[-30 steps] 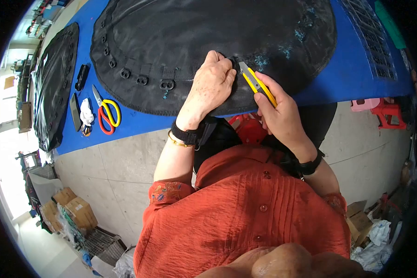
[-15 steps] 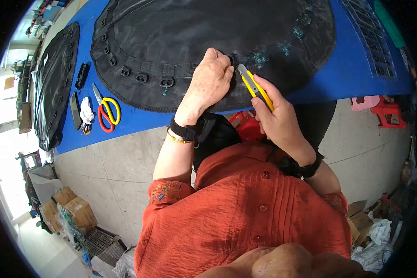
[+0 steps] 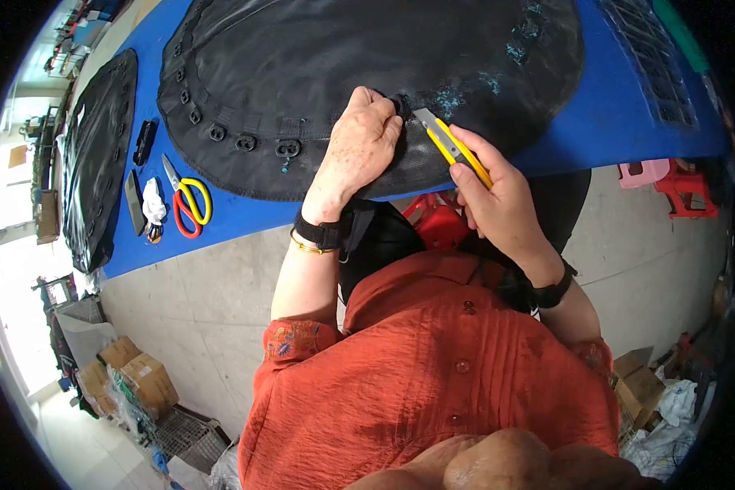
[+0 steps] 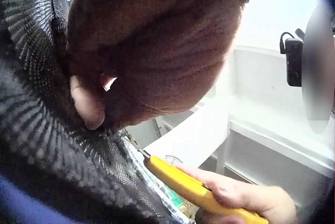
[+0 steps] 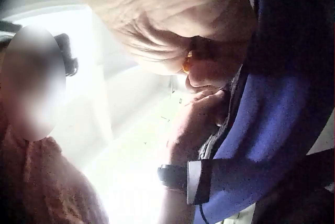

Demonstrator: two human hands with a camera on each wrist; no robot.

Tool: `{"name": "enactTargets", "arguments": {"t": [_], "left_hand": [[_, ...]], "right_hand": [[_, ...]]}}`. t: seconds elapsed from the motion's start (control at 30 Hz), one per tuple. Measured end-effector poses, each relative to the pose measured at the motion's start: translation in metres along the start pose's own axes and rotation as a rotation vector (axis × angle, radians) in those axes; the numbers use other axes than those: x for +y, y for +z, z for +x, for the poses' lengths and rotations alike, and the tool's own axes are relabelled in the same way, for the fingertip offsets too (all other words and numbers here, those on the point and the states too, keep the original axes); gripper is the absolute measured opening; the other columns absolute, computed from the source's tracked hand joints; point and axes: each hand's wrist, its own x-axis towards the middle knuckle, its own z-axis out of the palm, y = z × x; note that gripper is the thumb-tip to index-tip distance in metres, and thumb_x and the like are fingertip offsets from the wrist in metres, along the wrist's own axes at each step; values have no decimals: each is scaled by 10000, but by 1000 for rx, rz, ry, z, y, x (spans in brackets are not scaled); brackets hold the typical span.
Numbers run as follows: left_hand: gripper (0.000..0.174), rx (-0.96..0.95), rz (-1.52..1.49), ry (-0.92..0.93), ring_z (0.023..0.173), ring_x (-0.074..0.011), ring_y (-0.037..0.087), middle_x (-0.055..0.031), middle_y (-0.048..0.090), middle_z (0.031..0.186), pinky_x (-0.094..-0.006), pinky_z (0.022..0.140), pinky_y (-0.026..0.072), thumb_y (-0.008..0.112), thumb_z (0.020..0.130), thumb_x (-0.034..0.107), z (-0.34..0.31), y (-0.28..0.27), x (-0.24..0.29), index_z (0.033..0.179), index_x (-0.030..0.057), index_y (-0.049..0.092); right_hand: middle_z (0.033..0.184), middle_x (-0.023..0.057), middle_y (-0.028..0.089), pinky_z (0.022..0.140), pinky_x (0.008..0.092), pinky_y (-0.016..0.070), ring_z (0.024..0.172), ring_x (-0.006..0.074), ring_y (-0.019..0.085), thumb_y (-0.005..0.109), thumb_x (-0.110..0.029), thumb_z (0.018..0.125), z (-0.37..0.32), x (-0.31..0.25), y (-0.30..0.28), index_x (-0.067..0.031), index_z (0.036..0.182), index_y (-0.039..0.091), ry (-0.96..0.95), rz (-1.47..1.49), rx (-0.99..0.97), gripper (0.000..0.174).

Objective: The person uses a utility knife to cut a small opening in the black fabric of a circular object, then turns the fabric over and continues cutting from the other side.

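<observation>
A large black mesh fabric panel (image 3: 367, 49) lies over the table edge, with black plastic buckles (image 3: 287, 148) along its border. My left hand (image 3: 358, 143) pinches the panel near its front edge, fingers curled; the fingertips are hidden from above. In the left wrist view, a fingertip (image 4: 89, 106) presses into the gathered mesh. My right hand (image 3: 502, 204) grips a yellow utility knife (image 3: 457, 151), thumb along its side. The extended blade (image 3: 424, 118) points at the fabric just right of the left hand's fingers. Turquoise thread scraps (image 3: 447, 100) lie on the panel beyond the blade.
Red-and-yellow-handled scissors (image 3: 192, 204) lie at the left on the blue table (image 3: 229, 219), beside a crumpled white piece (image 3: 153, 200) and a dark flat bar (image 3: 134, 200). Another black panel (image 3: 98, 155) sits farther left. At the right lies a plastic-wrapped grid (image 3: 653, 65).
The left hand has shifted slightly left, and the fabric has moved a little left in view. The knife stays close to the same spot, with a wider gap between blade and left fingers.
</observation>
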Motion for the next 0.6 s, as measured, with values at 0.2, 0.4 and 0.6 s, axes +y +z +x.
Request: {"name": "enactTargets", "arguments": {"t": [0.2,0.4,0.6], "left_hand": [[126,8,-16,-15,1020,-374,653,-168,614,1064,-440,883,526,700,955,104,-1,-1,2,996,-14,683],[128,-1,-25,-14,1014,-375,654,-170,607,1063,-441,884,528,701,956,106,-1,0,0,989,-15,678],[123,2,-16,-4,1012,-378,654,-174,602,1065,-442,878,530,698,955,105,-1,-1,1,983,-14,675]], "right_hand": [[1194,218,736,858,321,561,938,191,729,651,-102,1026,11,5,5,-21,1449,580,-33,-40,15,437],[1113,209,753,812,338,567,877,190,729,655,-109,1025,21,5,5,-27,1450,586,-14,-55,5,439],[1079,209,758,794,346,569,855,184,730,655,-119,1021,26,1,1,-22,1438,597,-22,-94,-38,432]]}}
